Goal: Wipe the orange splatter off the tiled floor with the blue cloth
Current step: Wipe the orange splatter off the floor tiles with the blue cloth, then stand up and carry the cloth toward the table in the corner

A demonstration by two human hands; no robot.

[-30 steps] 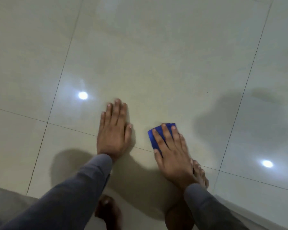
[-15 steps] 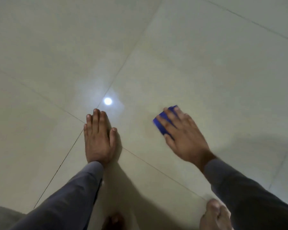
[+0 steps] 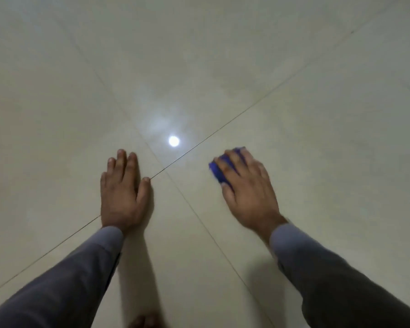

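Currently we have our right hand [image 3: 247, 192] pressed flat on the blue cloth [image 3: 219, 172], fingers spread over it and thumb alongside, so the grip is released onto the cloth rather than clenched round it; the cloth lies on the tiled floor [image 3: 317, 138], just right of where the grout lines [image 3: 223, 131] cross. Our left hand [image 3: 121, 192] rests flat on the floor with straight fingers, holding nothing, and serves as a prop.

No orange splatter shows anywhere in view, and the wiping hand is blurred, so we cannot tell whether any trace sits under the cloth; we judge the wiping to be far along. To do this step well, we should keep the palm's weight even over the folded cloth, sweep in overlapping passes, and work along the grout, where residue would likely lodge; lifting the cloth to check the tile would settle what remains.

Glossy pale tiles run out on every side; a round light reflection [image 3: 173, 141] shines between our hands, and grey sleeves [image 3: 81, 268] cover both arms.
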